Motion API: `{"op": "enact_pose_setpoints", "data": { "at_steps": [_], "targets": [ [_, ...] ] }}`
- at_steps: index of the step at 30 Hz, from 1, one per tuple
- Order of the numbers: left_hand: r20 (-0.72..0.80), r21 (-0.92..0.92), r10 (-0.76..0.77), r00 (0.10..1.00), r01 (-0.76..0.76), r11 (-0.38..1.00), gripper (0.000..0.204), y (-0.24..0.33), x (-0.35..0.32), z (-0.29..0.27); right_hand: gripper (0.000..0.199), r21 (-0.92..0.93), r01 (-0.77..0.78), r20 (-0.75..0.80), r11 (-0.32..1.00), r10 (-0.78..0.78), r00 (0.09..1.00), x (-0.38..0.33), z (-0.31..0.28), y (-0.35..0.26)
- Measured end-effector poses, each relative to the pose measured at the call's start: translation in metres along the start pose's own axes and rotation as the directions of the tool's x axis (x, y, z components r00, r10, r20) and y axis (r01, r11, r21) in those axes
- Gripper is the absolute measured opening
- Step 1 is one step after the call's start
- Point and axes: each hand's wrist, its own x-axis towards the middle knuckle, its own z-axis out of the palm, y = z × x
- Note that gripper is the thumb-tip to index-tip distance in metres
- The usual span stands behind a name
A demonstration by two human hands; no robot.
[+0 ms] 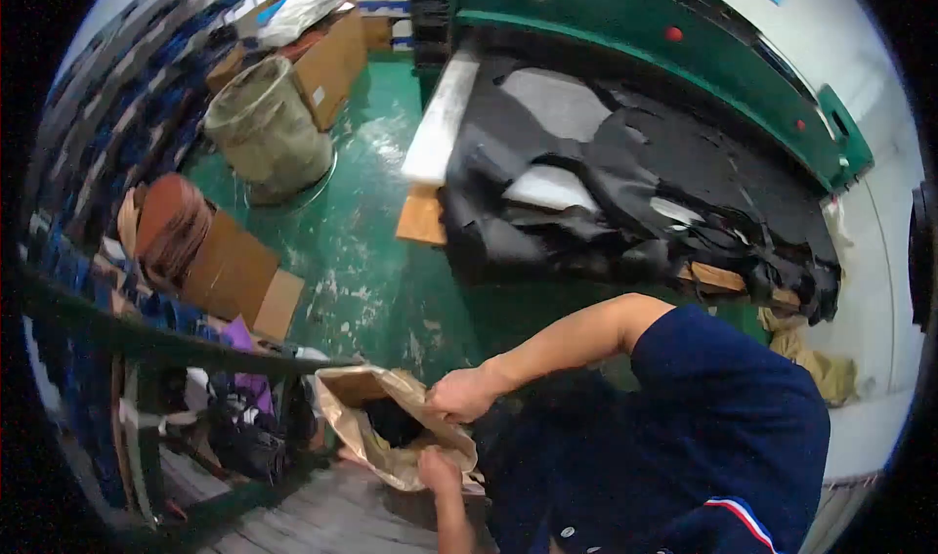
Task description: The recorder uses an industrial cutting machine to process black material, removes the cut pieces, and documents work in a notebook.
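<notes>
The person holds a crumpled tan bag point(391, 432) low in the picture, just left of the dark blue shirt and above a grey plank surface. The bag lies slanted: its long axis runs from the upper left, where its open mouth gapes toward the green floor point(381, 261), down to the lower right, where the gathered end sits between the two hands. Something dark shows inside the mouth; what it is cannot be told.

The right hand point(459, 395) reaches in from the bare forearm on the right, and its fingers are curled tightly over the upper edge of the bag, clenching the material. The left hand point(438, 469) comes up from the lower edge and grips the bag's underside, fingers folded into the crumpled material.

Left of the bag, a dark green metal rack point(147, 359) holds mixed items, with flattened brown cardboard point(239, 271) leaning beside it. Farther back stands a bulging olive sack point(266, 124) near open cardboard boxes point(327, 61). To the upper right, a green machine point(645, 36) rises over a table heaped with black sheet material point(625, 183), and a white board point(440, 114) lies along the table's left edge.
</notes>
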Motion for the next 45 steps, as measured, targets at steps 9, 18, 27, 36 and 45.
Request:
{"op": "enact_pose_setpoints", "data": {
  "at_steps": [9,18,27,36,45],
  "targets": [
    [-0.087,0.078,0.364,0.927,-0.358,0.93,0.015,0.148,0.034,0.038,0.03,0.049,0.074,-0.454,0.996,-0.044,0.89,-0.235,-0.021,-0.026],
    [-0.147,-0.313,0.883,0.446,-0.868,0.386,0.017,0.465,-0.031,0.063,0.035,0.317,-0.012,-0.715,0.948,0.248,0.654,-0.548,-0.013,-0.068],
    [-0.21,-0.408,0.958,0.194,-0.908,0.094,0.019,0.608,-0.014,0.078,0.034,0.608,-0.199,-0.789,0.769,0.613,-0.039,-0.76,0.039,-0.066],
    [-0.269,-0.414,0.932,0.244,-0.903,0.117,0.015,0.633,0.009,0.123,0.019,0.677,0.191,-0.327,0.71,0.523,-0.787,-0.982,0.08,-0.058],
    [-0.272,-0.125,0.899,0.343,-0.939,0.32,0.01,0.639,-0.01,0.124,0.035,0.421,0.339,-0.398,0.842,0.507,-0.765,-1.146,-0.016,0.023]
  ]
}}
